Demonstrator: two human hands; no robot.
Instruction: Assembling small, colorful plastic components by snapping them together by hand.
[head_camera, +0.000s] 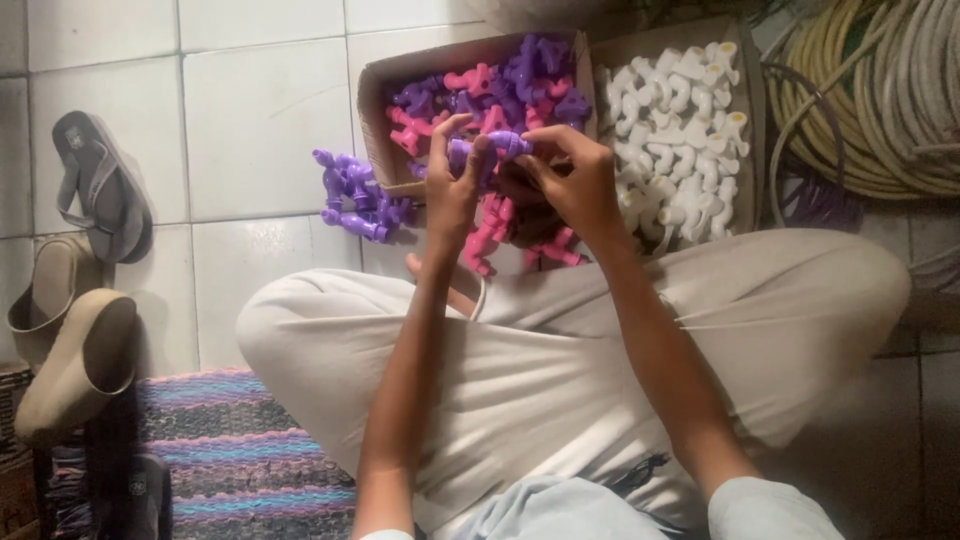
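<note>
A person sat cross-legged on the white tiled floor (260, 110). A striped rug (235, 450) lay nearest, at the person's left side. Beside it were three shoes: two tan ones (75, 365) and one grey sandal (100, 185).

Both hands were up in front of the knees. The left hand (455, 185) and the right hand (570, 180) pinched one purple plastic piece (495, 147) between them, fingers pressed tight on it. The piece sat just above the near edge of the first box.

A small pile of purple pieces (355, 195) lay on the floor, and some pink pieces (490, 235) lay under the hands.

Farther off were two cardboard boxes, side by side. The first box (375, 100) held many purple and pink pieces, too many to count. The second box (750, 100) held only white pieces (675, 130). Coiled hose (880, 90) lay beside it.
</note>
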